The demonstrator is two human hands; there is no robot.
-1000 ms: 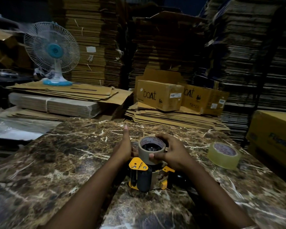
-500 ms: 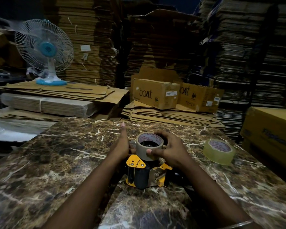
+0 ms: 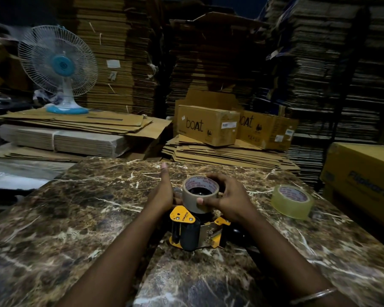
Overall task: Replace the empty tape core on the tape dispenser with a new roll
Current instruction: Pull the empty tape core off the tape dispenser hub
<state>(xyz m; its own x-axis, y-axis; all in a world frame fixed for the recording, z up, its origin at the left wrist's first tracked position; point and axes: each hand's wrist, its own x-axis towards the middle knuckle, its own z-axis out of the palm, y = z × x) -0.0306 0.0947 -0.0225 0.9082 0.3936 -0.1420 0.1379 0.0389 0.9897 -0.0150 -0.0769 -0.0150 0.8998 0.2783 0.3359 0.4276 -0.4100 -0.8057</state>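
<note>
Both hands at the tape core (image 3: 200,193) atop the tape dispenser (image 3: 197,231): right hand (image 3: 227,199) grip clamped around it, left hand (image 3: 163,192) flat alongside.

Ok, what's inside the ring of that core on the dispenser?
Inside the tape core sits the dark hub of the tape dispenser. Lower down is in shadow; right hand fingers cover the far rim.

Both forearms reach forward from the lower edge of the view and converge toward the middle. The left hand (image 3: 162,193) stands on edge, palm turned inward, its fingers straight and pointing away from the body. The right hand (image 3: 227,199) is curled, thumb toward the body and fingers wrapped over the far side. A thin bangle (image 3: 312,295) circles the right wrist.
</note>
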